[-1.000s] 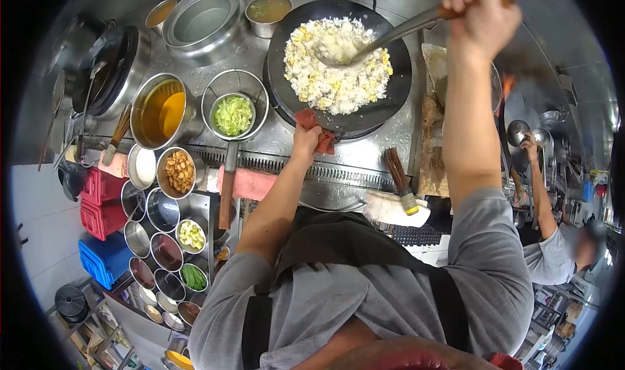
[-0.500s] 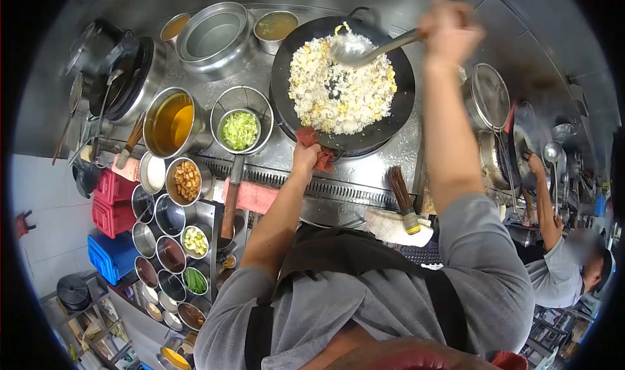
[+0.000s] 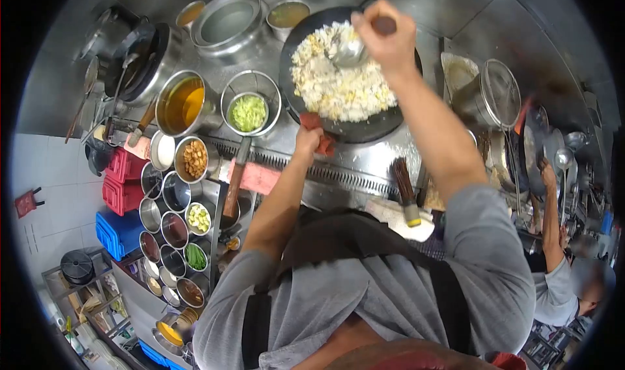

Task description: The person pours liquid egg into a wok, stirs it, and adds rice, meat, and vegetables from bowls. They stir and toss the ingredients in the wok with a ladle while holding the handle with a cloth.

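A dark wok (image 3: 374, 130) holds fried rice (image 3: 342, 87) with yellow bits of egg through it. My right hand (image 3: 392, 41) is closed around the handle of a steel ladle (image 3: 352, 51), whose bowl rests in the upper part of the rice. At the wok's near left edge, my left hand (image 3: 307, 141) grips a folded red cloth (image 3: 323, 142) against the rim. Left of the wok, a wire strainer (image 3: 278, 113) surrounds a small bowl of chopped green vegetable (image 3: 249, 113).
A pot of orange liquid (image 3: 189, 103) and a lidded-looking steel pot (image 3: 228, 22) stand left. Several ingredient tins (image 3: 174, 230) line the lower left. A bristle brush (image 3: 407, 194) lies near the front edge. Another person's arm (image 3: 551, 207) reaches toward pans at right.
My right hand has come down and left with the ladle, closer over the wok. The rice has shifted and spread toward the lower right. My left hand keeps its grip on the cloth.
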The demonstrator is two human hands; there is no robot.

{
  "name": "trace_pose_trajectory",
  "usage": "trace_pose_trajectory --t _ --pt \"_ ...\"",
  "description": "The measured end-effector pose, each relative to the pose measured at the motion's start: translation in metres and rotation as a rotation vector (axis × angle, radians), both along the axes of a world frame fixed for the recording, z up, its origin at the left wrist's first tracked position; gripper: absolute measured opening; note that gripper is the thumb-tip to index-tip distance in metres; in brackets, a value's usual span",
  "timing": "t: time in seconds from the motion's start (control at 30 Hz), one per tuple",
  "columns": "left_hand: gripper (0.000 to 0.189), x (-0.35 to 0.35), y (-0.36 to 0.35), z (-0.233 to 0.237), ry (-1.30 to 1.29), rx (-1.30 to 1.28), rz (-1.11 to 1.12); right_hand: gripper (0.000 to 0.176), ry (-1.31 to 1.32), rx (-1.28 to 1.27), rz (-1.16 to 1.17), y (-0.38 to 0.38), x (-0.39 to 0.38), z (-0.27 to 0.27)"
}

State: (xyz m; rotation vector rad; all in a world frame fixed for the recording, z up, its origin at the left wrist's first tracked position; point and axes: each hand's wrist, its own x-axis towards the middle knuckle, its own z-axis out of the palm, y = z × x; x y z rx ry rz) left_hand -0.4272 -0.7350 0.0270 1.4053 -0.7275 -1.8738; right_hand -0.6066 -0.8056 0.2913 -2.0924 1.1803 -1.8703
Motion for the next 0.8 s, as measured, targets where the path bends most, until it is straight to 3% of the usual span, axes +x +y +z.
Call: trace_pose_trajectory --t 0.03,0.1,0.13,0.2,0.27,0.3,0.33,0.37,0.4,0.47,0.53,0.6,0.63,0.67,0.7,0.73,0.77,0.8 --pt "0.031 0.001 0.005 -0.007 0.0 0.021 -0.009 0.016 -0.024 0.002 0.03 -0.002 -0.001 0.014" --pt "0.03 0.002 -0.005 -0.022 -0.078 -0.043 -0.032 0.007 -0.328 0.139 -0.046 0.015 -0.009 0.048" --pt "0.03 0.004 -0.005 -0.033 -0.075 -0.03 -0.04 0.008 -0.324 0.038 -0.006 0.021 -0.025 0.065" --pt "0.027 0.002 -0.008 -0.048 -0.061 -0.056 -0.032 0.011 -0.483 0.061 0.255 0.044 -0.045 0.087" --pt "0.023 0.001 -0.006 -0.015 -0.038 -0.032 -0.039 0.007 -0.496 0.128 0.044 0.048 -0.034 0.04" --pt "0.02 0.002 -0.003 0.0 -0.027 -0.016 -0.053 0.01 -0.351 0.102 -0.034 0.034 -0.029 -0.013" --pt "0.02 0.001 -0.003 0.001 -0.024 -0.007 -0.06 0.014 -0.082 -0.095 -0.142 0.031 -0.017 -0.025" --pt "0.017 0.001 -0.008 0.001 0.01 -0.003 -0.056 0.014 -0.036 -0.086 -0.137 0.021 -0.011 -0.022" --pt "0.014 0.004 -0.003 -0.003 0.036 0.019 -0.06 0.016 0.004 -0.059 -0.139 0.022 -0.006 -0.015" --pt "0.011 0.004 -0.007 -0.01 -0.017 -0.044 -0.064 0.018 -0.389 0.087 -0.14 0.029 0.002 0.036" --pt "0.011 0.006 -0.005 -0.007 -0.021 -0.02 -0.095 0.019 -0.419 0.169 0.092 0.046 -0.038 0.081" --pt "0.014 0.006 -0.005 -0.008 -0.073 -0.004 -0.12 0.017 -0.523 0.162 0.159 0.078 -0.033 0.11" --pt "0.016 0.005 -0.004 -0.005 -0.048 -0.02 -0.106 0.017 -0.413 0.118 -0.01 0.086 -0.024 0.086" --pt "0.018 0.005 -0.005 -0.003 -0.024 -0.04 -0.092 0.018 -0.459 0.291 -0.092 0.087 -0.016 0.05" --pt "0.018 0.004 -0.008 -0.009 -0.021 -0.047 -0.097 0.016 -0.35 0.13 0.018 0.083 -0.009 0.022" --pt "0.019 0.004 -0.01 -0.021 -0.067 -0.059 -0.109 0.014 -0.252 0.164 -0.09 0.081 -0.003 -0.003" --pt "0.021 0.004 -0.01 -0.028 -0.118 -0.069 -0.125 0.013 0.069 0.055 -0.124 0.076 -0.002 -0.005" --pt "0.021 0.005 -0.009 -0.027 -0.121 -0.078 -0.13 0.013 0.018 0.068 -0.094 0.062 -0.007 -0.015"
